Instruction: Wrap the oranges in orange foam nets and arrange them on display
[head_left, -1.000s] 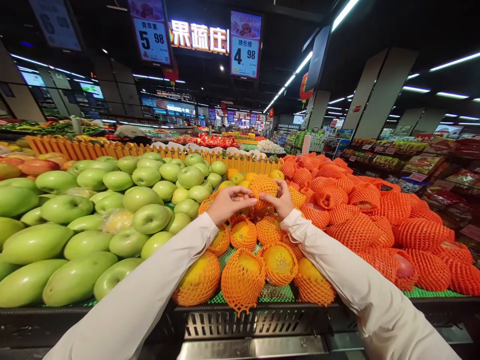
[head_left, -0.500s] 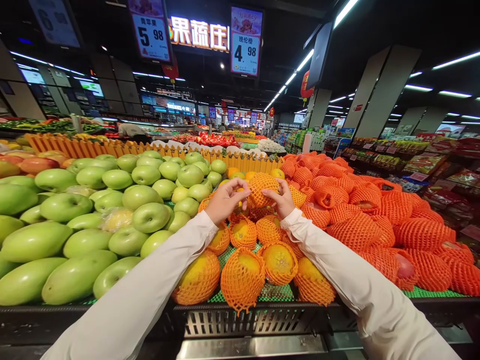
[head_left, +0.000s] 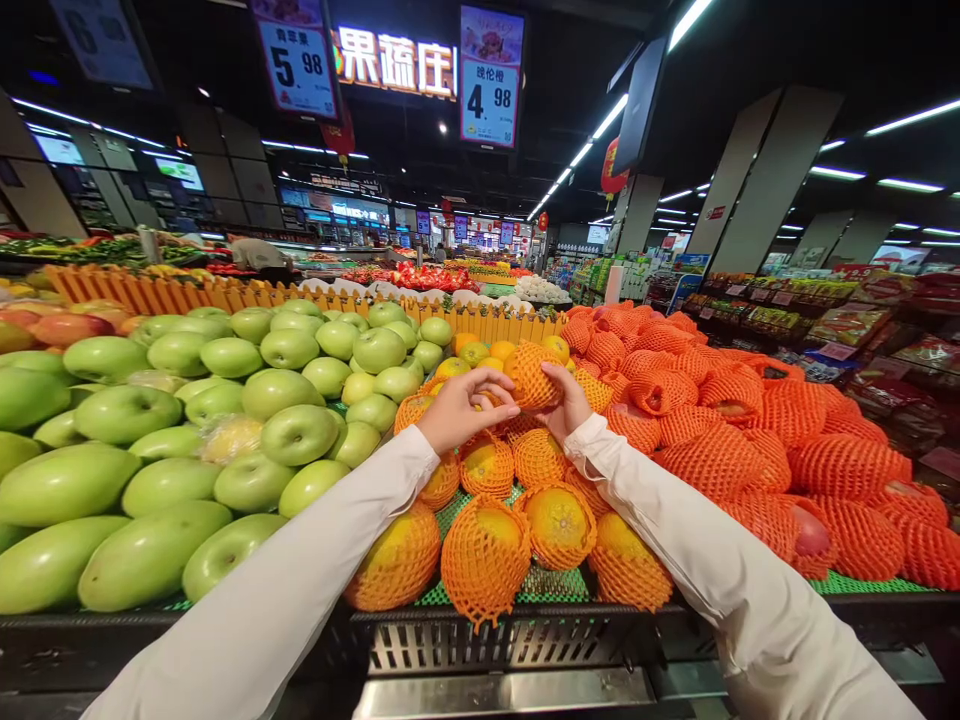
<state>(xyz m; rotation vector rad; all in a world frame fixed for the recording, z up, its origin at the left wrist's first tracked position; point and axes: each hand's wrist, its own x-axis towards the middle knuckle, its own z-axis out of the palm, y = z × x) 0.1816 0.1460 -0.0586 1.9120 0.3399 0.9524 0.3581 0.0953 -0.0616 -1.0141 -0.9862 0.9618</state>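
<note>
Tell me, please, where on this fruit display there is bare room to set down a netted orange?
Bare green mat shows between the netted oranges in the middle. More shows at the front right edge. The green apples and the red-netted fruit are packed tight.

Netted orange [head_left: 529,376] partly covered by both hands, left hand [head_left: 459,410] and right hand [head_left: 566,402]. Green mangoes [head_left: 45,575] cut off at left edge. Far price sign [head_left: 100,40] unreadable, cropped at top.
</note>
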